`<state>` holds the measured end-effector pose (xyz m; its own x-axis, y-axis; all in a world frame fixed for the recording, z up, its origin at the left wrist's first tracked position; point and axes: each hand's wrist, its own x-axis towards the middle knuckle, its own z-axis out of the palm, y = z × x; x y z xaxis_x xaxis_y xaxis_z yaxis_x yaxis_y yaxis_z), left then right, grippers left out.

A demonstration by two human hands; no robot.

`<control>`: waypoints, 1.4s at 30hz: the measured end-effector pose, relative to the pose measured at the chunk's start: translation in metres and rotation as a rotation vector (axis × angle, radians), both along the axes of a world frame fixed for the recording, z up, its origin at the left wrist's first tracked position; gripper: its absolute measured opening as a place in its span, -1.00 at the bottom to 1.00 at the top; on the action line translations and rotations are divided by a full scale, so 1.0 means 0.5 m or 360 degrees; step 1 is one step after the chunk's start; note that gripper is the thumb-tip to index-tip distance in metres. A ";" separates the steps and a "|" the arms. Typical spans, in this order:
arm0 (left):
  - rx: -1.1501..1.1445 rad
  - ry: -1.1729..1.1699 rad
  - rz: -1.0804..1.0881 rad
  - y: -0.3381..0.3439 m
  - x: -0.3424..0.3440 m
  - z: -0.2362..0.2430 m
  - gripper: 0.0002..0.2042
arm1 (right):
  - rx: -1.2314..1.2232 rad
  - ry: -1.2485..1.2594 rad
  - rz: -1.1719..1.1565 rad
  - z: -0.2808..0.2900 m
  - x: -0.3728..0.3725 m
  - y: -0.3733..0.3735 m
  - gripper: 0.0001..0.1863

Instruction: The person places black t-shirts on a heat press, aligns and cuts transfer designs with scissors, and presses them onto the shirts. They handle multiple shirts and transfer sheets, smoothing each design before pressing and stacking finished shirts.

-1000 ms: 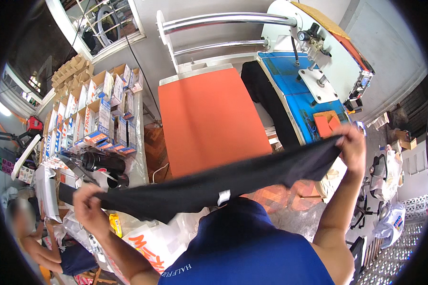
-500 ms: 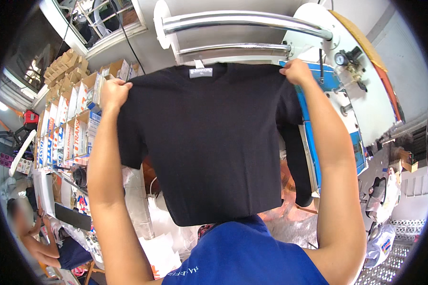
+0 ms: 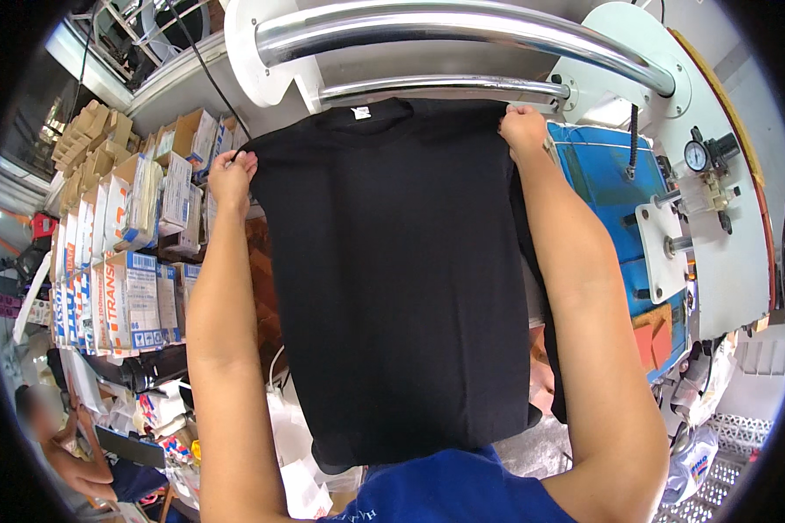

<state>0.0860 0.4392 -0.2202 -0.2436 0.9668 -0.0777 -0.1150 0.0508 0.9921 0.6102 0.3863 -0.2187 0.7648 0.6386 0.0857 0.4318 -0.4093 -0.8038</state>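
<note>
A black T-shirt [image 3: 392, 279] is spread out flat over the press's platen, which it hides, its collar and small white label toward the steel bars. My left hand [image 3: 235, 174] pinches the shirt's left shoulder. My right hand [image 3: 522, 131] grips the opposite shoulder, beside the blue pad [image 3: 602, 174] of the heat press. More black cloth [image 3: 556, 383] shows past the shirt's right side, partly behind my right arm.
The press has chrome bars [image 3: 462, 39] across the back and a white side plate [image 3: 711, 261] with a gauge [image 3: 695, 155]. Stacked cardboard boxes [image 3: 139, 296] line the left. A person [image 3: 83, 462] sits at the lower left. A cable hangs near the window.
Both my hands have carried the shirt forward and up from near my chest, opening it out over the orange platen, which is now covered. The view has moved closer to the bars.
</note>
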 end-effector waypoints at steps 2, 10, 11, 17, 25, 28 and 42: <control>0.0070 0.0171 -0.0169 -0.021 0.006 -0.014 -0.69 | -0.0151 -0.0042 0.0157 0.011 -0.055 -0.007 -0.62; -0.0095 0.1218 -0.0770 -0.614 -0.004 0.030 -0.37 | -0.0424 -0.0596 0.0975 0.035 -0.237 -0.492 -0.26; -0.0359 0.1007 -0.0727 -0.699 0.002 0.058 -0.39 | -0.0580 -0.0380 0.0898 0.057 -0.252 -0.574 -0.27; -0.1281 -0.1102 -0.0501 -0.982 -0.092 -0.082 -0.21 | -0.0108 0.0912 0.0402 -0.057 -0.228 -0.940 -0.42; -0.0572 -0.0995 -0.0417 -1.035 -0.304 -0.127 -0.77 | 0.0478 0.2346 0.0167 -0.063 -0.128 -1.147 -0.43; -0.0624 -0.0814 -0.0554 -1.078 -0.377 -0.146 -0.78 | 0.0711 0.2262 0.0126 -0.062 -0.134 -1.163 -0.41; -0.0796 -0.0584 -0.0444 -1.122 -0.363 -0.212 -0.82 | 0.0213 0.1850 -0.0209 0.012 -0.211 -1.152 -0.54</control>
<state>-0.0957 -0.1216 -0.3263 0.1373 0.8158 -0.5618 -0.3556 0.5700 0.7407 0.5046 -0.1899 -0.2125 0.4867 0.5879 -0.6461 -0.6281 -0.2786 -0.7266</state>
